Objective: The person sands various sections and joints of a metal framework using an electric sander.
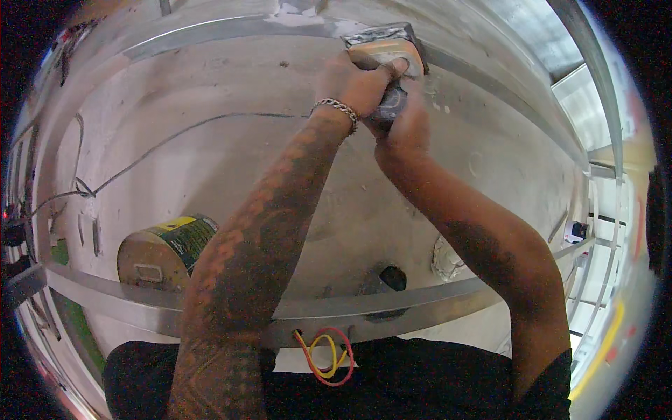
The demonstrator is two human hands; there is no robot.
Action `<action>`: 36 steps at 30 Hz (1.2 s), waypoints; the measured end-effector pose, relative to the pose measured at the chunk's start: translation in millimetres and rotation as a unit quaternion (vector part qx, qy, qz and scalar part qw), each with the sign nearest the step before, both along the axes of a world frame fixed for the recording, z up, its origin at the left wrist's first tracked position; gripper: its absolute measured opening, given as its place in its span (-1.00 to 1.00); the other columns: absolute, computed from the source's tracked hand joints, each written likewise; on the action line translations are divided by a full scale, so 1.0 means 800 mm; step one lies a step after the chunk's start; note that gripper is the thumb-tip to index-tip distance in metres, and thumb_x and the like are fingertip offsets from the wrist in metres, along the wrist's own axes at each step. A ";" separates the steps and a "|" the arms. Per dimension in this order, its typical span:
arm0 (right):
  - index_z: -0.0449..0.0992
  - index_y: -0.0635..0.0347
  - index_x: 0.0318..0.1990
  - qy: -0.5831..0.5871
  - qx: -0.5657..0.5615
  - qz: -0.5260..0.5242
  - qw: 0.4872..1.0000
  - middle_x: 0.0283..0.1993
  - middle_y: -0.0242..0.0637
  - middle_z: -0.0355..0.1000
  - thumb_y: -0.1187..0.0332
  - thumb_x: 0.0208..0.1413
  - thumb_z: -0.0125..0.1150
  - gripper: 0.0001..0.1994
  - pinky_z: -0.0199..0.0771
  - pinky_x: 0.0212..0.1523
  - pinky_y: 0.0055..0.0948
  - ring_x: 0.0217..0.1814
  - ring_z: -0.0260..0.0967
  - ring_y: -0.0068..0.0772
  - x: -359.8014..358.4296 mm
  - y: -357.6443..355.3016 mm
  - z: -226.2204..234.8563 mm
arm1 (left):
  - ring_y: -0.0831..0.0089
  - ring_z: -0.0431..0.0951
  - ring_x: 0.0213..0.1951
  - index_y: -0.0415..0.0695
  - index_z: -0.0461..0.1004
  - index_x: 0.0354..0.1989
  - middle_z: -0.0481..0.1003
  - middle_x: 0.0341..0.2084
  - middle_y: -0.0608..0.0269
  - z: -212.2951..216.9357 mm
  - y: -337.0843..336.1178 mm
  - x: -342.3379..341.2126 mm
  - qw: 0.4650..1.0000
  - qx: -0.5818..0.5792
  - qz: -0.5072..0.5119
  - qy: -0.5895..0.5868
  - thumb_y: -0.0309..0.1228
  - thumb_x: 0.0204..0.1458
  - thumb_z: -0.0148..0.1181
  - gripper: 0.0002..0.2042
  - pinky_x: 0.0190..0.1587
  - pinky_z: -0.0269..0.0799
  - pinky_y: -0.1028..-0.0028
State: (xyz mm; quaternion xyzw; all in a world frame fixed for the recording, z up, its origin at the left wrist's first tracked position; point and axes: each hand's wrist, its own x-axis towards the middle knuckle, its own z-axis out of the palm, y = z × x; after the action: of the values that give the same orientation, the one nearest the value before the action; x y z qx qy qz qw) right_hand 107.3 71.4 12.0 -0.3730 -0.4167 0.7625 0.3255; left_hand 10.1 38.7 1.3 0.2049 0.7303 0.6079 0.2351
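Observation:
A power sander (pixel 385 50) with an orange and pale body and a dark flat base is at the top of the head view, against a pale, patchy surface beside a metal rail. My left hand (pixel 353 80), a chain bracelet at its wrist, is closed around the sander's left side. From the right, my right hand (pixel 411 115) wraps the dark rear of its body; this hand is somewhat blurred. Part of the tool is hidden by both hands. A dark cord (pixel 189 128) stretches away to the left from near my left wrist.
A metal bar (pixel 364 306) crosses in front of me, with looped red and yellow wires (pixel 325 357) below. Beyond it lie a tipped tin (pixel 150 259), a dark round object (pixel 392 278) and a crumpled white thing (pixel 446 259). Metal framing (pixel 602 77) rises at the right.

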 end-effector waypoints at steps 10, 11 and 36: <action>0.41 0.05 0.14 -0.027 0.034 0.004 0.999 0.05 -0.36 0.51 0.02 0.31 -0.01 -0.60 0.63 -0.10 -0.34 0.04 0.54 -0.38 0.030 0.020 0.017 | 0.40 0.68 -0.27 -0.29 0.59 -0.12 0.66 -0.27 0.12 -0.001 0.030 0.018 0.991 0.100 -0.090 -0.012 0.06 -0.07 0.47 -0.40 -0.21 0.61 0.40; 0.42 0.05 0.14 -0.042 0.059 0.002 0.997 0.04 -0.36 0.52 0.02 0.31 0.00 -0.60 0.63 -0.10 -0.35 0.04 0.54 -0.38 0.031 0.023 0.016 | 0.40 0.68 -0.27 -0.29 0.59 -0.12 0.66 -0.27 0.12 0.004 0.031 0.020 0.990 0.102 -0.092 -0.013 0.06 -0.07 0.47 -0.40 -0.21 0.61 0.40; 0.41 0.01 0.12 0.012 -0.015 -0.015 1.000 0.04 -0.38 0.53 0.01 0.31 -0.02 -0.62 0.62 -0.11 -0.28 0.02 0.55 -0.37 0.003 -0.003 0.029 | 0.12 0.70 -0.19 -0.30 0.63 -0.16 0.66 -0.26 -0.10 0.027 0.003 -0.001 1.000 -0.011 -0.016 0.014 0.14 -0.27 0.53 -0.30 -0.09 0.59 0.25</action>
State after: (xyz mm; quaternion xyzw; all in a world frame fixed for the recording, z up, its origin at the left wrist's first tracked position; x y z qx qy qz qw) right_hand 109.4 68.8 35.4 -0.3750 -0.3958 0.7678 0.3365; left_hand 9.3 40.8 22.8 0.2224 0.7366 0.5930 0.2372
